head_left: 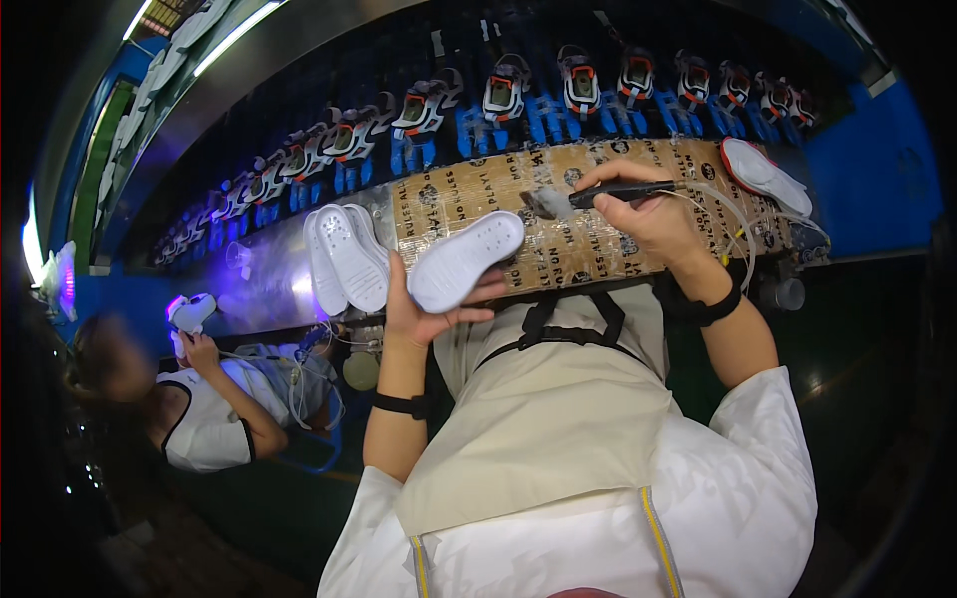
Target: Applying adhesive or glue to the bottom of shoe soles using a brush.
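A white shoe sole rests tilted in my left hand, with the thumb along its left edge and the fingers spread beneath it. Small round marks dot the sole's upper right end. Above and to the right, my right hand is closed round the black handle of a glue brush, whose pale hose trails off to the right. The bristles point left, over the cardboard and apart from the sole. More white soles stand close together just left of my left hand.
Printed cardboard under clear film covers the bench. A red-edged white sole lies at its right end. Behind runs a row of shoe uppers on blue holders. At left, a co-worker handles a white shoe.
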{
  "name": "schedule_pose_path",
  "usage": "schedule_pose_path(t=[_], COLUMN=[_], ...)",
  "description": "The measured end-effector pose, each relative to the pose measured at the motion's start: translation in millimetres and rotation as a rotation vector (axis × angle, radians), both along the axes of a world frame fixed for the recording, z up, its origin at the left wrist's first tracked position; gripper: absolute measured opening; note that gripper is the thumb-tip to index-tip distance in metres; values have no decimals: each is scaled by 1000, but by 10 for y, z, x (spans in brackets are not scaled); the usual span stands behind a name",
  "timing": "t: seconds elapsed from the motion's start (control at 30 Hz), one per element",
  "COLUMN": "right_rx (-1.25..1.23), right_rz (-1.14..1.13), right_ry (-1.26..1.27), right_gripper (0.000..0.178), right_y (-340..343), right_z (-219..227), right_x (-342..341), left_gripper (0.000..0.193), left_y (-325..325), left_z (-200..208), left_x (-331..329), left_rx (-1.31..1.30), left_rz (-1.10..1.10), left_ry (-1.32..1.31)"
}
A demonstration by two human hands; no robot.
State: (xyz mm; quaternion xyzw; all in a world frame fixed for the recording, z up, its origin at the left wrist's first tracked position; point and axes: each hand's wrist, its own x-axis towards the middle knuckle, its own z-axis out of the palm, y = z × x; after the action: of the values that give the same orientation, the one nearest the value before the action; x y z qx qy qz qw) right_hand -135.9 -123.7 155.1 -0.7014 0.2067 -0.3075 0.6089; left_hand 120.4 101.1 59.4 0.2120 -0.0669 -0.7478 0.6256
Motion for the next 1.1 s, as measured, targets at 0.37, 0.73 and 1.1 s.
schedule_pose_path(t=[0.37, 0.73, 1.1], right_rx=[0, -371, -501], right_rz=[-213, 414, 441], right_ry=[179, 343, -176], right_gripper=[18, 18, 28], right_y=[362, 461, 521], right_z=[-163, 319, 249], right_x=[419, 291, 375], left_gripper=[66, 62, 63], left_y=[-428, -692, -674], left_z=[-24, 230, 292], left_x=[-561, -667, -613], left_rx=[-65, -204, -368], left_rz=[53, 279, 275], left_ry=[54, -32, 132])
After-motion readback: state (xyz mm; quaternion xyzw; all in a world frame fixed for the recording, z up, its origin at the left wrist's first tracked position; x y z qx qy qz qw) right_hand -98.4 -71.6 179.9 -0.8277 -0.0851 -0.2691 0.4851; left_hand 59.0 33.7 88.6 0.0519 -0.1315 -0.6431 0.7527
